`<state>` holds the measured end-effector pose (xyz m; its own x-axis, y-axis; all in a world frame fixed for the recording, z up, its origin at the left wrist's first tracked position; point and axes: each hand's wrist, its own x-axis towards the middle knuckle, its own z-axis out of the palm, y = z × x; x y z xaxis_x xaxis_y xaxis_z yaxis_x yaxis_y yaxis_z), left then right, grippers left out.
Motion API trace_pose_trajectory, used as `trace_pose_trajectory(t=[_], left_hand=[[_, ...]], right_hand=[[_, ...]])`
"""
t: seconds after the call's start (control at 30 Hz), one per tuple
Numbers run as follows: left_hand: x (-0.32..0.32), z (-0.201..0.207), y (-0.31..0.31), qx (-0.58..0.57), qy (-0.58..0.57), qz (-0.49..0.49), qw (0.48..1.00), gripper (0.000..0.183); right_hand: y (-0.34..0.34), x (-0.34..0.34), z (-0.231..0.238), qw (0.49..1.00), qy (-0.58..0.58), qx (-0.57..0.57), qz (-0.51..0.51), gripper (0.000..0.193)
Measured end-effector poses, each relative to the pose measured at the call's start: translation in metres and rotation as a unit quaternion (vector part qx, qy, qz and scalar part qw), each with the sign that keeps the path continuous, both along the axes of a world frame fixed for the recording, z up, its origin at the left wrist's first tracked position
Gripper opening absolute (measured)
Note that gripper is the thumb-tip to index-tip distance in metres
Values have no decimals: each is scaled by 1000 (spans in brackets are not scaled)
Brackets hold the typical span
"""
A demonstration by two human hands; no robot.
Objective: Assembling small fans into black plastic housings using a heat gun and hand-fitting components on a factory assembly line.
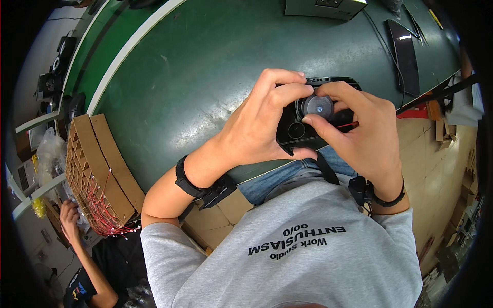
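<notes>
Over the near edge of the green table (205, 66), both my hands are closed on a black plastic housing (311, 141). My left hand (251, 120) grips its left side, thumb along the near edge and fingertips at the far rim. A round lens-like part (318, 107), dark-rimmed with a greyish clear face, sits at the housing's upper middle. My right hand (374, 126) pinches that round part between thumb and index finger; its other fingers are curled and partly hidden. A thin ring outline shows on the housing beside it. A short red strip shows near my right fingers.
A divided cardboard box (110, 169) with red wires stands at the table's left edge. Another person's hand (69, 218) is beyond it. At the far right lies a glossy black panel (404, 56) with a cable. A light-coloured box (324, 9) sits at the far edge.
</notes>
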<state>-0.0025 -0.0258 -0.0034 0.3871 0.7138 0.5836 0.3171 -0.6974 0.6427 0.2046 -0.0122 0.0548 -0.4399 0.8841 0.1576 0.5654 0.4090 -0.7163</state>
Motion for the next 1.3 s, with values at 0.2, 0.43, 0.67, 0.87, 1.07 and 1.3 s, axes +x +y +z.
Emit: trace_pose_trajectory(t=[0.2, 0.43, 0.67, 0.87, 1.07, 1.3], left_hand=[[0, 0, 1, 1, 0, 4, 1000, 103], [1, 0, -1, -15, -6, 6, 1000, 98], [-2, 15, -5, -41, 97, 26, 994, 57], [-5, 17, -4, 42, 130, 29, 990, 51], [-1, 16, -3, 115, 193, 16, 974, 42], [0, 22, -11, 95, 205, 43, 973, 44]], right_hand=[[1, 0, -1, 1000, 8, 2, -2, 31], [1, 0, -2, 1000, 15, 3, -3, 30], [1, 6, 11, 1000, 17, -26, 2, 30], [10, 25, 27, 999, 41, -16, -9, 27], [8, 27, 23, 999, 28, -18, -16, 28], [19, 27, 29, 1000, 7, -2, 16, 34]])
